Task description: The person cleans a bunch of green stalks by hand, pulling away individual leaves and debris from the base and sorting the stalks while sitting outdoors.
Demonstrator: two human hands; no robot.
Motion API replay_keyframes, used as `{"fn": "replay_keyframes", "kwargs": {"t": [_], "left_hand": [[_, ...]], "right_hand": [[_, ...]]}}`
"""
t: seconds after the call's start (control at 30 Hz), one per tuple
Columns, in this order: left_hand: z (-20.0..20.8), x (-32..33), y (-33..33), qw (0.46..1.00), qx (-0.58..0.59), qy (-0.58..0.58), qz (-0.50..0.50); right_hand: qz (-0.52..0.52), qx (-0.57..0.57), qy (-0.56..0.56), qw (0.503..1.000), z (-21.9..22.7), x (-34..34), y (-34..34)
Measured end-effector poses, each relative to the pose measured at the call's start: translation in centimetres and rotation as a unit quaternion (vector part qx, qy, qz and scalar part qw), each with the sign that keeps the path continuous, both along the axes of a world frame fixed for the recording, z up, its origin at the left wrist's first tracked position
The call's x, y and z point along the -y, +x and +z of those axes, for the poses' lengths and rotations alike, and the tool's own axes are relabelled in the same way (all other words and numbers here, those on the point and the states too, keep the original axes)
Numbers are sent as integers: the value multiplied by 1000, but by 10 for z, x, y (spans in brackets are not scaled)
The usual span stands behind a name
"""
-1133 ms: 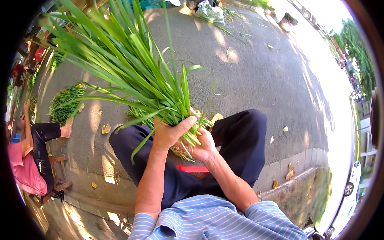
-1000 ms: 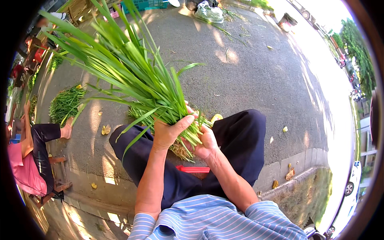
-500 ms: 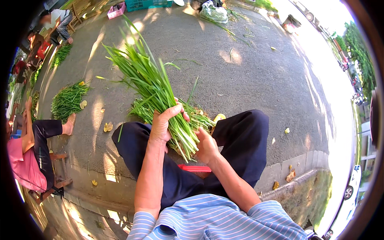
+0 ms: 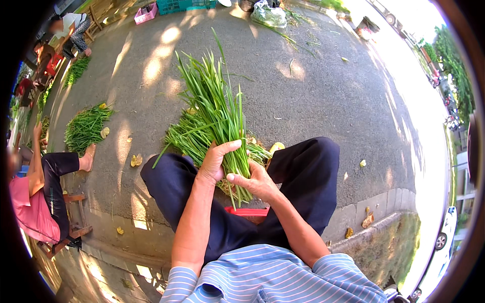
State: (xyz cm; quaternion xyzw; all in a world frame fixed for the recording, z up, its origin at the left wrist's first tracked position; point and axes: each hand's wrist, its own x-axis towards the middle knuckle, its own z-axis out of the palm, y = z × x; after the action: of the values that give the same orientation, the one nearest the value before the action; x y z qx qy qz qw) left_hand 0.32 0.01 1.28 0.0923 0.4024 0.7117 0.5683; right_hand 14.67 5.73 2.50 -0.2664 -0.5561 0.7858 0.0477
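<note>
A bunch of long green garlic chives [image 4: 218,108] stands nearly upright in front of me, leaf tips pointing away. My left hand [image 4: 214,160] grips its lower part, thumb across the front. Lower down, my right hand [image 4: 257,181] closes around the pale stems from the right, its thumb over them; its other fingers are partly hidden behind the bunch. Cut stem ends stick out below both hands. On the ground beyond my knees lies a pile of the same chives [image 4: 186,135], partly covered by the bunch.
Something red and plastic [image 4: 247,212] shows between my thighs. At left, a person in pink [image 4: 33,207] sits near another chive pile [image 4: 87,126]. Farther off are a pink basket [image 4: 146,14], a teal crate [image 4: 184,5] and a clear plastic bag [image 4: 269,15]. A curb [image 4: 374,212] runs at right.
The bunch has swung from leaning left to nearly upright. My right hand, beside the stem ends before, now wraps around the stems close to my left hand.
</note>
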Motion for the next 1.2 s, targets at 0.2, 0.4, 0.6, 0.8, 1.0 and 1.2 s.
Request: {"fn": "replay_keyframes", "kwargs": {"t": [0.2, 0.4, 0.6, 0.8, 1.0, 1.2], "left_hand": [[17, 3, 4, 991, 112, 48, -48], [9, 6, 8, 993, 104, 40, -33], [9, 6, 7, 993, 91, 74, -32], [10, 5, 7, 991, 97, 83, -24], [16, 6, 7, 988, 131, 75, -20], [6, 7, 4, 987, 120, 107, -21]], "right_hand": [[-10, -31, -60, 998, 0, 5, 2], [-15, -33, -148, 988, -7, 11, 5], [-52, -41, -142, 988, -11, 11, 6], [-80, -35, -189, 978, -19, 10, 7], [-89, -21, -208, 974, -7, 8, 6], [-220, 15, 33, 975, -9, 13, 3]]}}
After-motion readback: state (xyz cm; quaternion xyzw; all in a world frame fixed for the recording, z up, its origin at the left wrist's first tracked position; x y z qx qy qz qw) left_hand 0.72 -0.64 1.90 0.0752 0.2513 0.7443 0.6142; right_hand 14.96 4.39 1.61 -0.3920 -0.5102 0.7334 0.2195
